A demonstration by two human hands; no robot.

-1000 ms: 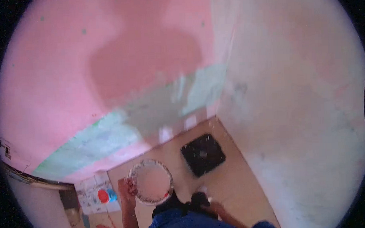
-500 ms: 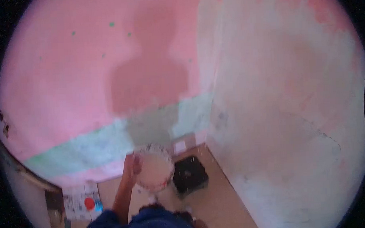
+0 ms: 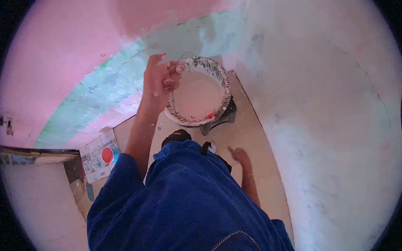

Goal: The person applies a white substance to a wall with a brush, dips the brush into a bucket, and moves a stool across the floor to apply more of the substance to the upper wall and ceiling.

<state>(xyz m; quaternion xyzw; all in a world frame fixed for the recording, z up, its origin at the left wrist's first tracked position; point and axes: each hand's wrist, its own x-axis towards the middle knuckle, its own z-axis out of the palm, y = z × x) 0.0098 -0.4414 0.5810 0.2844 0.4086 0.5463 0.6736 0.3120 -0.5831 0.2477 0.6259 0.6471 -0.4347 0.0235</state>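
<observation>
Corner of an indoor room with its walls partly painted; whether home or other building is unclear. A pink wall point(image 3: 70, 55) carries a patchy pale-green painted band point(image 3: 93, 85) and small dark rectangular wall fittings point(image 3: 9, 126). It meets a blotchy, greyish-white wall point(image 3: 324, 103) at right. Paint signs include a round, splatter-crusted bucket point(image 3: 227, 87) of pale pinkish liquid above a plain tan floor point(image 3: 267, 172), and a small blue container with a red top point(image 3: 107, 155) near printed white sheeting point(image 3: 91, 161).
</observation>
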